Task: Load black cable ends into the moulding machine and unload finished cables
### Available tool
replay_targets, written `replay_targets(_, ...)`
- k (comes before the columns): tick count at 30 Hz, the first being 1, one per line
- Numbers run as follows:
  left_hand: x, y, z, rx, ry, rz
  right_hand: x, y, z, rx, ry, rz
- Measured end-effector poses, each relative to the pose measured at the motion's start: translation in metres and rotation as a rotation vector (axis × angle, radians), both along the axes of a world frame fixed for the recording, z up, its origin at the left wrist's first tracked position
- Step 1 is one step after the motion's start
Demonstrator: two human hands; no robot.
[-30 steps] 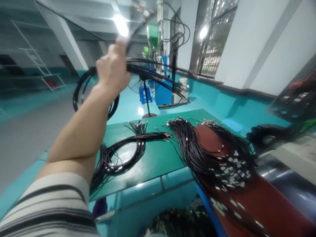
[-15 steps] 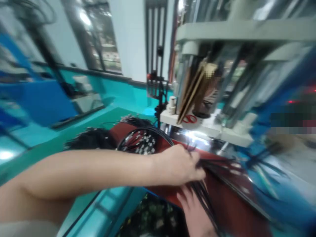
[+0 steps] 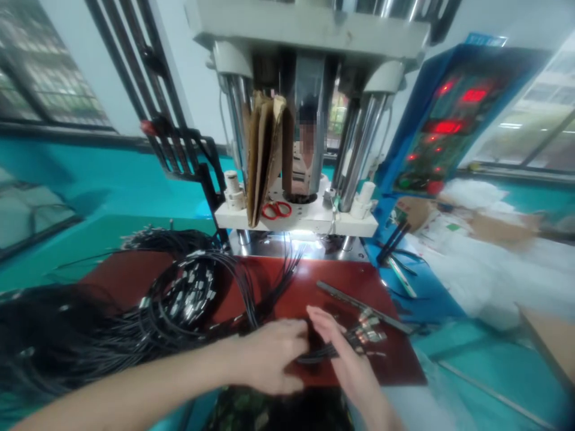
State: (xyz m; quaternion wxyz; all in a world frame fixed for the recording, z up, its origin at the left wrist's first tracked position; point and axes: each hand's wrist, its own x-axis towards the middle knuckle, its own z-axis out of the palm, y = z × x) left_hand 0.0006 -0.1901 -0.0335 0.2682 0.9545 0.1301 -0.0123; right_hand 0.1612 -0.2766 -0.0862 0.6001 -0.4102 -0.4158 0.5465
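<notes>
**A:** In the head view, your left hand and right hand sat close together over the red mat, both closed on one small bundle of black cables. The left gripped the bundle's body; the right pinched it nearer the metal connector ends, which stuck out to your right. Held that way, I'd judge, the ends stayed level and together.

**B:** And the rest of the cables?

**A:** A loose coil lay on the mat to your left, touching a bigger black heap that spilled off its edge. A few strands fanned toward the press behind the mat. A thin metal bar lay just beyond your right hand, and red scissors rested on the white machine shelf.

**B:** What had changed?

**A:** A second earlier, your left arm was raised high with a coil of cable, facing the green table. Half a second earlier, you had swung round and the left hand was reaching into the cables on the mat. Now the view was steady, and both hands had closed on the bundle.
</notes>
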Motion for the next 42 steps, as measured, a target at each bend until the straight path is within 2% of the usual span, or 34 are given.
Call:
replay_targets(3, 0.031, 0.0, -0.009, -0.76, -0.011, 0.008, 0.002, 0.006, -0.001, -0.016, -0.091, 0.055)
replay_targets(4, 0.04, 0.002, -0.013, -0.935, -0.018, 0.037, 0.005, 0.007, -0.002, -0.045, -0.041, 0.061)
replay_targets(6, 0.052, 0.005, -0.021, -1.094, -0.039, 0.147, 0.016, 0.009, -0.001, -0.06, 0.139, 0.034)
replay_targets(9, 0.059, 0.006, -0.027, -1.063, -0.039, 0.287, 0.042, 0.013, 0.008, 0.06, 0.277, -0.155)
replay_targets(11, 0.062, 0.006, -0.027, -1.005, -0.021, 0.325, 0.058, 0.016, 0.019, 0.108, 0.163, -0.284)
replay_targets(13, 0.066, 0.006, -0.026, -0.975, -0.031, 0.331, 0.068, 0.018, 0.032, 0.065, -0.064, -0.287)
replay_targets(15, 0.075, 0.006, -0.024, -1.004, -0.07, 0.325, 0.07, 0.02, 0.043, -0.019, -0.271, -0.219)
replay_targets(18, 0.092, 0.006, -0.022, -1.09, -0.122, 0.321, 0.066, 0.023, 0.052, -0.09, -0.388, -0.167)
replay_targets(23, 0.114, 0.004, -0.022, -1.182, -0.184, 0.391, 0.064, 0.025, 0.053, -0.222, -0.345, -0.11)
replay_targets(26, 0.117, 0.005, -0.026, -1.212, -0.207, 0.358, 0.064, 0.028, 0.048, -0.269, -0.335, -0.091)
replay_targets(31, 0.113, 0.009, -0.039, -1.295, -0.257, 0.251, 0.062, 0.039, 0.041, -0.16, -0.44, -0.132)
replay_targets(34, 0.109, 0.01, -0.041, -1.3, -0.281, 0.281, 0.079, 0.041, 0.035, -0.119, -0.462, -0.17)
replay_targets(35, 0.108, 0.011, -0.04, -1.291, -0.296, 0.297, 0.088, 0.039, 0.032, -0.102, -0.543, -0.204)
replay_targets(37, 0.105, 0.012, -0.036, -1.27, -0.337, 0.32, 0.107, 0.028, 0.025, -0.092, -0.857, -0.258)
replay_targets(40, 0.102, 0.015, -0.03, -1.239, -0.395, 0.344, 0.124, 0.004, 0.016, -0.19, -1.506, -0.213)
replay_targets(42, 0.101, 0.015, -0.029, -1.219, -0.404, 0.353, 0.121, -0.011, 0.013, -0.267, -1.828, -0.187)
